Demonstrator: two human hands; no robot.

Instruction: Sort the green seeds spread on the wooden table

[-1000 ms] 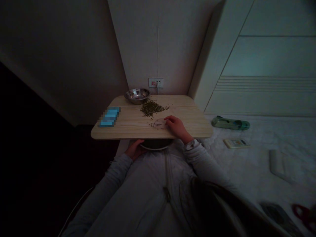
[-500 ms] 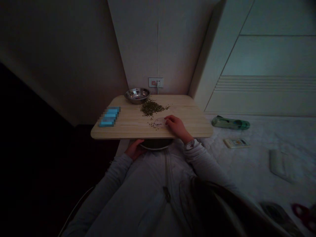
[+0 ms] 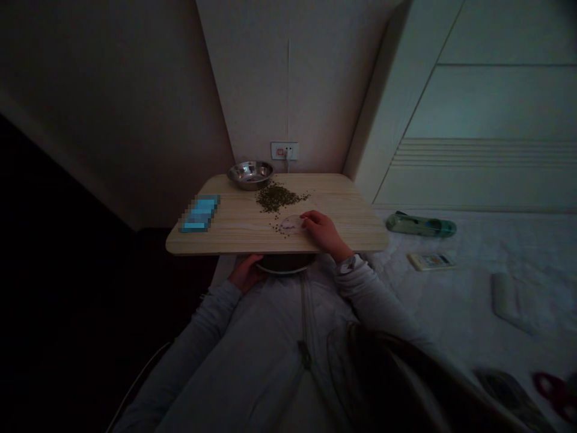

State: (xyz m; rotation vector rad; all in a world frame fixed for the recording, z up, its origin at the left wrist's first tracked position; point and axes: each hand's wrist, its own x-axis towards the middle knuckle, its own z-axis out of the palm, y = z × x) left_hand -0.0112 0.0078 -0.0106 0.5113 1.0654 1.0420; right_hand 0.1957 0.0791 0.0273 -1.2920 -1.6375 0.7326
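On a light wooden board table lies a loose heap of small green beans. Nearer me, a thin, clear round piece lies flat with some small beans on and around it. My right hand rests on the board, its curled fingers closed on the right edge of that clear piece. Below the board's front edge, my left hand grips the left rim of a dark round bowl on my lap; the board hides part of the bowl.
A steel bowl stands at the board's back left, and a blurred blue phone lies at its left. On the white bedding to the right are a green bottle, a small pale box and a white packet.
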